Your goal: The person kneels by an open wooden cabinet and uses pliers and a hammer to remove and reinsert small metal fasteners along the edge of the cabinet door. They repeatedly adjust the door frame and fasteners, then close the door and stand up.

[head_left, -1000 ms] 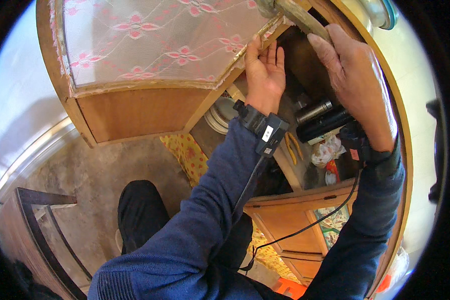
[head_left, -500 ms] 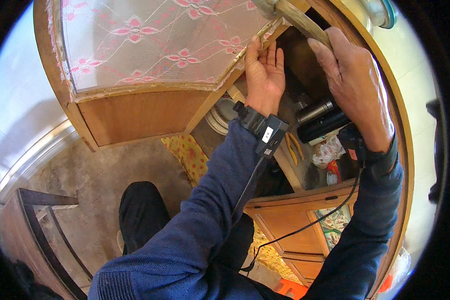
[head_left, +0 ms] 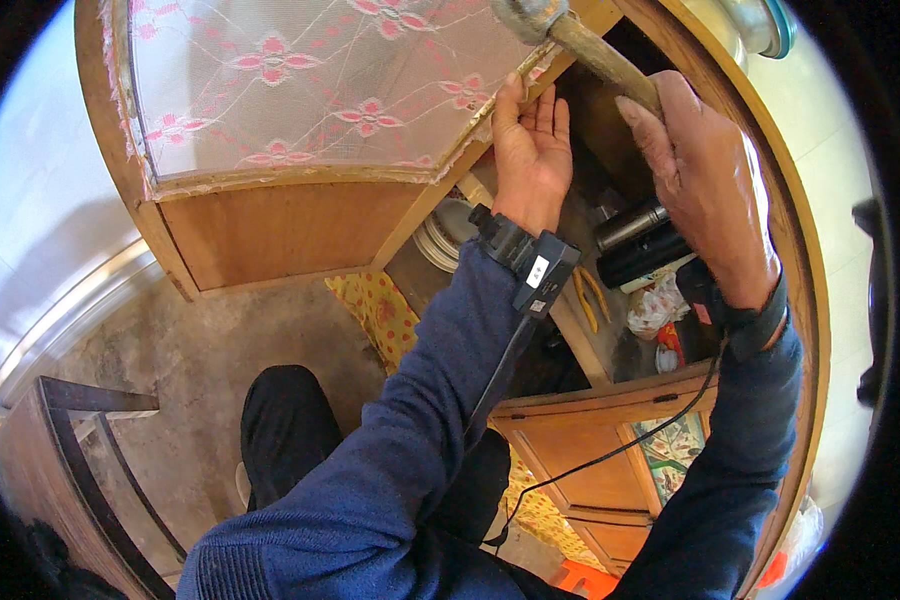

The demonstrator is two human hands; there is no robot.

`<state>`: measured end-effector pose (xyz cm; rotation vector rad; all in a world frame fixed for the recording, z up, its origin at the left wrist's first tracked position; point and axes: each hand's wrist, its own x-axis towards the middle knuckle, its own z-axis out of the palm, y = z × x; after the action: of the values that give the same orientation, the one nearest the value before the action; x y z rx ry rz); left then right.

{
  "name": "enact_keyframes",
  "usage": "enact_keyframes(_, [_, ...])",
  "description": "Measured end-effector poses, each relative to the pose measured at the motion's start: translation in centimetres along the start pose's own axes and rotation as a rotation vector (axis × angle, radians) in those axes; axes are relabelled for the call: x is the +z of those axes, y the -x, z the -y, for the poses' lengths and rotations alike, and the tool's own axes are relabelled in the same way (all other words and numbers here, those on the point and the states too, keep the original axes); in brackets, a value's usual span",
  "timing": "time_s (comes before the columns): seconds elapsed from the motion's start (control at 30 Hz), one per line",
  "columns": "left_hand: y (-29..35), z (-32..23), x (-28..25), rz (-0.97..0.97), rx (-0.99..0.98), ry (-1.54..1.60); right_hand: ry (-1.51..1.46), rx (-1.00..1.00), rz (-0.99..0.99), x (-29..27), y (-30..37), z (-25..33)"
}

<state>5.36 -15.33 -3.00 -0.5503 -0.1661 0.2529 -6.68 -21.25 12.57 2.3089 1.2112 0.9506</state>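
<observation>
A hammer [head_left: 606, 58] with a wooden handle is in my right hand [head_left: 715, 180], whose fingers wrap round the handle. Its rounded grey head hangs over the upper edge of the open cabinet door [head_left: 270, 235]. Pink-flowered mesh [head_left: 300, 95] fills the door's frame, with a ragged edge along the wood. My left hand [head_left: 533, 155] grips the door frame, thumb on the frame's edge and fingers round behind it. A dark wrist device sits on each of my wrists.
Inside the wooden cabinet are stacked plates [head_left: 442, 232], a dark cylindrical flask [head_left: 645, 255], yellow-handled pliers [head_left: 591, 298] and a crumpled plastic bag [head_left: 658, 305]. A cable [head_left: 610, 455] runs from my right wrist. A dark wooden stool [head_left: 80, 440] stands at left.
The hammer has swung slightly down and left with my right hand, and more of its head shows. My left hand stays at the door frame.
</observation>
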Motion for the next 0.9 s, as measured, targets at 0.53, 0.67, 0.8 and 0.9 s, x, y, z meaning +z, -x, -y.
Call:
enact_keyframes(0.53, [0.4, 0.1, 0.3, -0.012, -0.007, 0.000, 0.074, -0.013, -0.025, 1.7, 1.1, -1.0])
enact_keyframes(0.67, [0.6, 0.0, 0.6, 0.001, -0.002, -0.010, 0.137, -0.017, -0.044, 2.3, 0.8, -1.5])
enact_keyframes(0.8, [1.1, 0.2, 0.5, -0.009, -0.014, -0.021, 0.058, 0.085, -0.071, 1.7, 2.2, -1.0])
enact_keyframes(0.9, [0.5, 0.4, -0.4, 0.032, -0.007, -0.062, -0.100, 0.205, -0.094, 1.5, 4.6, 0.4])
